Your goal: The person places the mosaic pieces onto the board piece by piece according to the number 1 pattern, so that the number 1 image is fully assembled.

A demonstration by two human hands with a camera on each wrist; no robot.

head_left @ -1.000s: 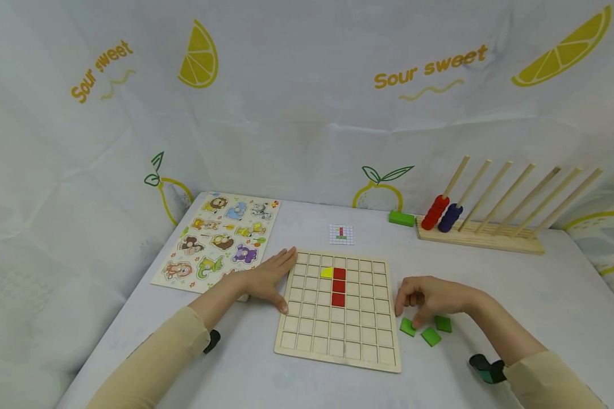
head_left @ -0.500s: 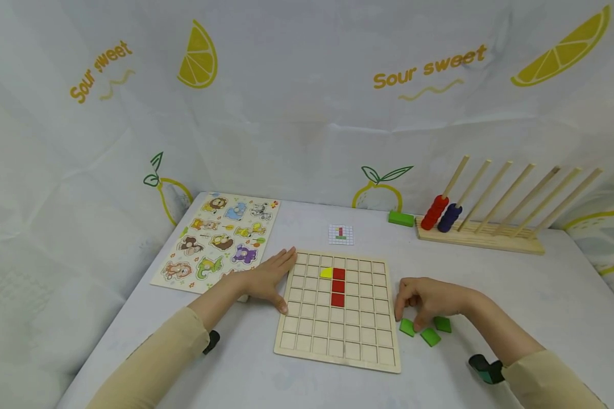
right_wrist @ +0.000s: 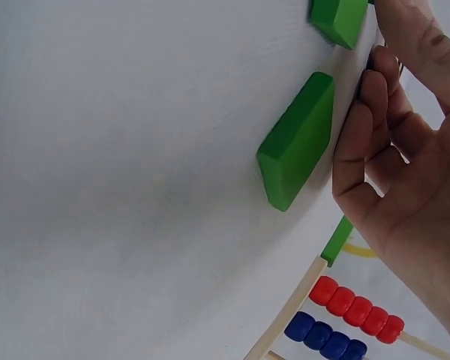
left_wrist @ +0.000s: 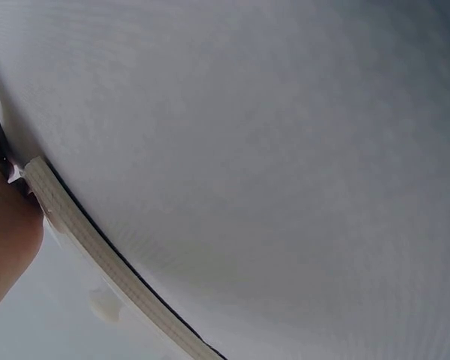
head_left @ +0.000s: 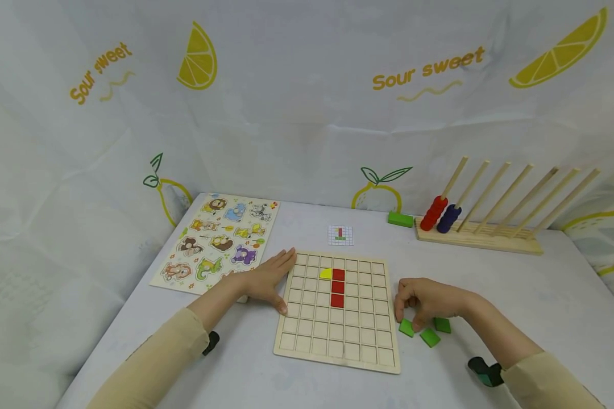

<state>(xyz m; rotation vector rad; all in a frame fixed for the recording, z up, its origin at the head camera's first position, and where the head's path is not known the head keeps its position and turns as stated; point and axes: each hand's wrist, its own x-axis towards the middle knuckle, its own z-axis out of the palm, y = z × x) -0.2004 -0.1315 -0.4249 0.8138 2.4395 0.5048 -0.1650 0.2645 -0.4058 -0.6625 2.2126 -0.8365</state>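
A wooden grid board (head_left: pixel 307 328) lies in the middle, carrying a column of red squares (head_left: pixel 337 287) and a yellow piece (head_left: pixel 326 274) at its upper left. My left hand (head_left: pixel 267 281) rests along the board's left edge, fingers extended. My right hand (head_left: pixel 432 298) is beside the right edge with bent fingers. Its thumb and forefinger come down on either side of one green tile (head_left: pixel 406 328); whether they grip it is unclear. Two more green tiles lie close by, one at the front (head_left: pixel 430 337) and one under the palm (head_left: pixel 442 325). The right wrist view shows a green tile (right_wrist: pixel 296 142) beside the curled fingers.
Behind the board is a small pattern card (head_left: pixel 340 236). An animal puzzle board (head_left: pixel 220 242) lies left, partly under the left forearm. At the back right stand a peg abacus (head_left: pixel 481 236) with red and blue beads and a green block (head_left: pixel 401 219). A lemon-print cloth rises behind.
The right thumb has shifted slightly along the nearest green tile, which has moved barely, if at all. The left hand and the board stay put.
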